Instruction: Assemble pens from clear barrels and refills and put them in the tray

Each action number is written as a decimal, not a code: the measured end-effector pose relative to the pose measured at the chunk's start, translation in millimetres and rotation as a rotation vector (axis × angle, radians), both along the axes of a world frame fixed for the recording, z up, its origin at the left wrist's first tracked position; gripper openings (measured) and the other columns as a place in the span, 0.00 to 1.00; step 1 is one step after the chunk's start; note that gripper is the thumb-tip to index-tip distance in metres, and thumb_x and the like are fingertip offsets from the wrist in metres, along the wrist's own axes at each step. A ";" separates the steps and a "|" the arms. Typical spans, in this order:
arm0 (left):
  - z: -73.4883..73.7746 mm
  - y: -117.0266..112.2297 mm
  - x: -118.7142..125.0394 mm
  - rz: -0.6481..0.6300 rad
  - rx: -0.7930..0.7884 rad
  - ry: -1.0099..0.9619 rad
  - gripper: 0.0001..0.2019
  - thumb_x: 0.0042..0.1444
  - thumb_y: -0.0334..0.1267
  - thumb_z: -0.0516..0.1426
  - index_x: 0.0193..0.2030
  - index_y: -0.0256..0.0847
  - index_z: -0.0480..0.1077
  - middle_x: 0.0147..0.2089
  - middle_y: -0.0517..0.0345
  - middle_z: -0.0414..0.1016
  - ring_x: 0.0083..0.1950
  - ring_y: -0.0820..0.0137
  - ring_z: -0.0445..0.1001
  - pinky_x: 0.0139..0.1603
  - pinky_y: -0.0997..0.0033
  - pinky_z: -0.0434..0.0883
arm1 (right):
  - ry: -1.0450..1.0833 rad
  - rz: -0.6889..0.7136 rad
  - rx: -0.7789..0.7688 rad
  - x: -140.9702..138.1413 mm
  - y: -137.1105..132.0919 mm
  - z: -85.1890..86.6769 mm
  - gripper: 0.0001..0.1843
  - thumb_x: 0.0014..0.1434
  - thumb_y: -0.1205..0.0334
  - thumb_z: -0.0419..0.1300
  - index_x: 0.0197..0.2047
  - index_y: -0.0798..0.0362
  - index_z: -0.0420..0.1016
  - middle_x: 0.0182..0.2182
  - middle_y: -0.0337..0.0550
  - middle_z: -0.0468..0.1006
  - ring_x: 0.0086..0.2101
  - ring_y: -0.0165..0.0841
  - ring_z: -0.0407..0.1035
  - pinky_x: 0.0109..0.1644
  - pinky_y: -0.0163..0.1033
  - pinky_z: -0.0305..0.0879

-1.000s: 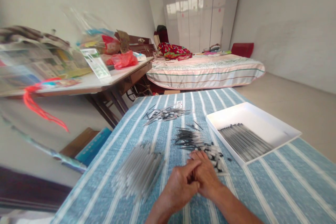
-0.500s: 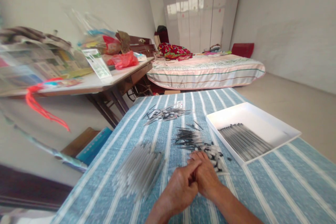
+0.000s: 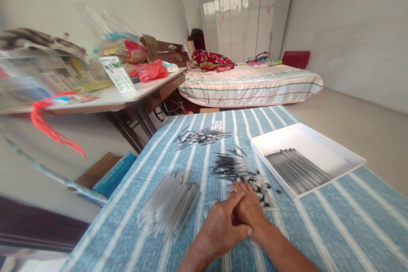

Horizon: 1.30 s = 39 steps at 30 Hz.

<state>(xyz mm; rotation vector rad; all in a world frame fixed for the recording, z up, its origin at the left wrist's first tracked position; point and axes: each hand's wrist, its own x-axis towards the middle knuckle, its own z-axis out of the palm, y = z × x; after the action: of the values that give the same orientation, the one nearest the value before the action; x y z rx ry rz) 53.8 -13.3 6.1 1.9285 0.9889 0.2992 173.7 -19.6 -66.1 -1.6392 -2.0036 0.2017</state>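
My left hand (image 3: 221, 225) rests against my right hand (image 3: 250, 210), its index finger over the back of it and its thumb stretched out toward the right wrist. My right hand lies flat, fingers forward. No object shows in either one; part of the left fingers is hidden. Just beyond the right fingertips is a heap of small white and black pen parts (image 3: 259, 187). Thin black rods like pen refills (image 3: 228, 165) lie behind it. To the left sits a stack of translucent pen barrels (image 3: 170, 204). A white box (image 3: 331, 148) at right holds grey pens (image 3: 296, 172) in a row.
More thin dark rods (image 3: 204, 136) are spread farther back on the striped tablecloth (image 3: 146, 187). At left, a side table (image 3: 127, 97) bears bags, a red plastic bag (image 3: 149, 71) and boxes. A bed (image 3: 251, 85) and a white wardrobe (image 3: 236, 25) stand beyond.
My left thumb has opened outward, from tucked in to stretched toward my right wrist. Both hands otherwise stay in place, and the pens and parts have not moved.
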 end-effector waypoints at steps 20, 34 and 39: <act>3.2 1.9 1.9 -0.041 0.069 -0.019 0.26 0.40 0.23 0.49 0.48 0.40 0.69 0.26 0.66 0.64 0.27 0.75 0.62 0.27 0.78 0.57 | 0.037 0.016 0.051 0.5 -5.1 2.2 0.08 0.48 0.62 0.60 0.33 0.55 0.74 0.42 0.48 0.73 0.45 0.41 0.61 0.54 0.46 0.51; 1.6 1.7 1.8 -0.037 0.037 0.004 0.30 0.40 0.24 0.51 0.54 0.39 0.65 0.28 0.65 0.67 0.28 0.74 0.64 0.29 0.78 0.60 | 0.013 0.008 0.042 0.5 -5.1 3.3 0.08 0.50 0.62 0.59 0.34 0.55 0.74 0.43 0.49 0.73 0.46 0.41 0.61 0.54 0.46 0.50; 2.0 0.6 1.6 -0.031 -0.013 0.013 0.30 0.38 0.30 0.58 0.53 0.40 0.65 0.26 0.68 0.65 0.26 0.75 0.62 0.25 0.78 0.58 | -0.007 -0.004 0.021 -0.2 -4.0 4.1 0.06 0.51 0.63 0.59 0.33 0.56 0.74 0.42 0.50 0.73 0.45 0.41 0.61 0.53 0.45 0.51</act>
<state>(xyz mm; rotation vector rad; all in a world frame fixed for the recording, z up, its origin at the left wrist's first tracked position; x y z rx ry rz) 55.4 -12.8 8.1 1.9345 0.9664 0.2623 173.5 -23.6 -62.0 -1.6331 -2.0013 0.1733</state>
